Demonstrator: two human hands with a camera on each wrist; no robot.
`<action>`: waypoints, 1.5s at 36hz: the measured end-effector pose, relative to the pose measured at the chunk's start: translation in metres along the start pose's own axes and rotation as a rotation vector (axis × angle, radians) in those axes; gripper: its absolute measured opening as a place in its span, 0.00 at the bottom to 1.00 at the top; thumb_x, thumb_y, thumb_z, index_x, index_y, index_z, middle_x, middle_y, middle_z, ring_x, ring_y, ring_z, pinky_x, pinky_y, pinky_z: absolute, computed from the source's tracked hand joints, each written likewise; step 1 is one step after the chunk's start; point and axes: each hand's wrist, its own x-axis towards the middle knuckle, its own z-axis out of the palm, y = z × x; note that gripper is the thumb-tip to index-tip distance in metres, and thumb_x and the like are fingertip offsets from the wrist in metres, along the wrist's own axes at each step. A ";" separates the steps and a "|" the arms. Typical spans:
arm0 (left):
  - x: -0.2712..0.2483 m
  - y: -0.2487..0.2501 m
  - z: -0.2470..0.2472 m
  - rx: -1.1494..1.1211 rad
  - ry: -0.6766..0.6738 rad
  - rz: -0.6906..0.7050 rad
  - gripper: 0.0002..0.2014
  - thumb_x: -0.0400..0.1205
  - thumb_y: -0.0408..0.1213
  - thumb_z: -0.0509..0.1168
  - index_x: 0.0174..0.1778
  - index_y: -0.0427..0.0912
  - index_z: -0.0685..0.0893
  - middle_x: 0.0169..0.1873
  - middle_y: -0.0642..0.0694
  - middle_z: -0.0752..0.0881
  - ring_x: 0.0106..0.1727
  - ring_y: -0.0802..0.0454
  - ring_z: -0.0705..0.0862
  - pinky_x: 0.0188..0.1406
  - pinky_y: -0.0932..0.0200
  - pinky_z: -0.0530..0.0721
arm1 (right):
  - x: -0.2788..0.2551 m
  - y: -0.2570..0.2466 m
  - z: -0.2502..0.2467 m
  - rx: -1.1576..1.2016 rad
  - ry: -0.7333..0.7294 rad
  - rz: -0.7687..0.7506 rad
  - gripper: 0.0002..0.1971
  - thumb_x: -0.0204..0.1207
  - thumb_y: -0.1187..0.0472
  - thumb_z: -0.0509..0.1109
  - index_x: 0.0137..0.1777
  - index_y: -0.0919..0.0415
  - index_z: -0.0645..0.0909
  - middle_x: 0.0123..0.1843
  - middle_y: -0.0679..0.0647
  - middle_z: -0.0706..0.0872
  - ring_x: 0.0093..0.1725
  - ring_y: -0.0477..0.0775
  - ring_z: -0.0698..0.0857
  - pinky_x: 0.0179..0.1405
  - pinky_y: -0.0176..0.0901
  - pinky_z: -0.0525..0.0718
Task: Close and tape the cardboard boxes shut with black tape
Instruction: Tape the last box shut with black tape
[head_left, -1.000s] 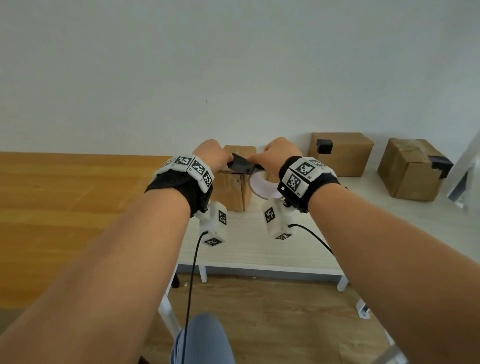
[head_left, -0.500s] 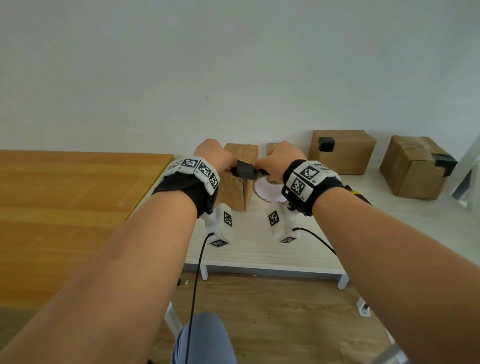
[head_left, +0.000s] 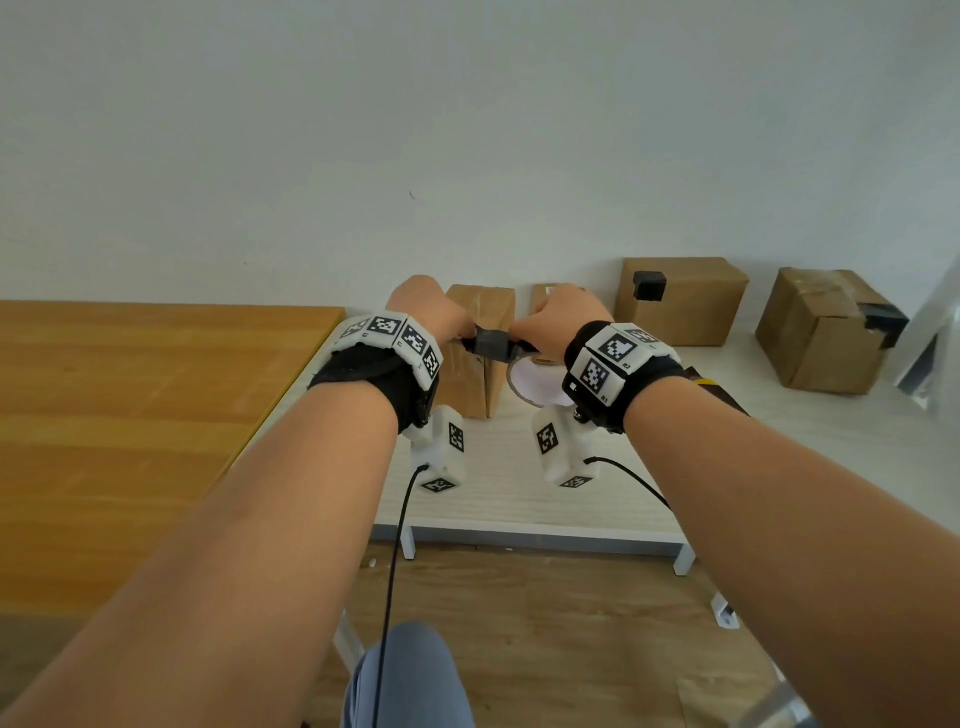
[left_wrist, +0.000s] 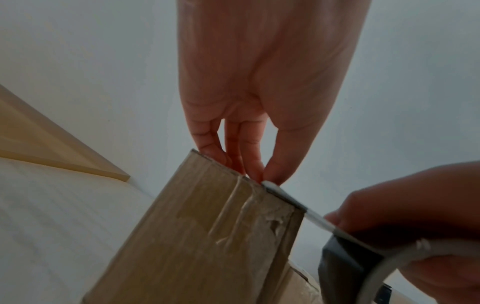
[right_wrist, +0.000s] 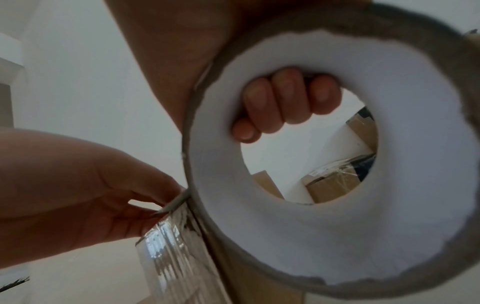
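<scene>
A brown cardboard box (head_left: 480, 382) stands on the white table (head_left: 519, 499), its side covered in clear tape (left_wrist: 233, 216). My left hand (head_left: 441, 322) pinches the free end of a black tape strip (head_left: 491, 345) against the box's top edge (left_wrist: 259, 179). The strip (left_wrist: 298, 205) runs right, stretched, to the tape roll (head_left: 535, 382). My right hand (head_left: 550, 325) grips that roll (right_wrist: 337, 154), with its fingers (right_wrist: 283, 102) curled through the white core. The box top is hidden behind both hands.
Behind the right hand stands another box (head_left: 545, 293). Two boxes with black tape patches stand further right, one at the wall (head_left: 680, 304), one tilted (head_left: 826, 335). A wooden tabletop (head_left: 156, 415) adjoins on the left. Cables hang from both wrists.
Both hands have sunk a little onto the box's top edge, with the short black strip still stretched between them. Nothing was let go.
</scene>
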 end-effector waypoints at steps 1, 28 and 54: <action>-0.001 0.002 0.001 0.020 -0.001 0.004 0.16 0.71 0.41 0.75 0.27 0.42 0.73 0.27 0.48 0.75 0.28 0.53 0.76 0.23 0.64 0.71 | 0.000 0.001 0.001 -0.001 -0.007 0.003 0.13 0.69 0.55 0.70 0.28 0.59 0.72 0.26 0.51 0.74 0.24 0.50 0.72 0.22 0.37 0.68; -0.025 -0.003 0.009 0.171 0.065 0.311 0.11 0.81 0.40 0.64 0.53 0.45 0.90 0.52 0.47 0.89 0.54 0.48 0.85 0.49 0.59 0.79 | 0.013 0.008 0.004 -0.086 -0.015 -0.034 0.17 0.69 0.51 0.74 0.28 0.59 0.74 0.26 0.52 0.76 0.26 0.51 0.75 0.21 0.38 0.68; -0.024 -0.014 0.018 0.091 0.046 0.372 0.12 0.84 0.39 0.61 0.50 0.43 0.90 0.48 0.49 0.87 0.49 0.51 0.83 0.51 0.59 0.77 | 0.026 0.031 0.034 0.056 -0.030 -0.153 0.20 0.75 0.43 0.71 0.30 0.57 0.73 0.27 0.50 0.75 0.28 0.49 0.73 0.28 0.40 0.71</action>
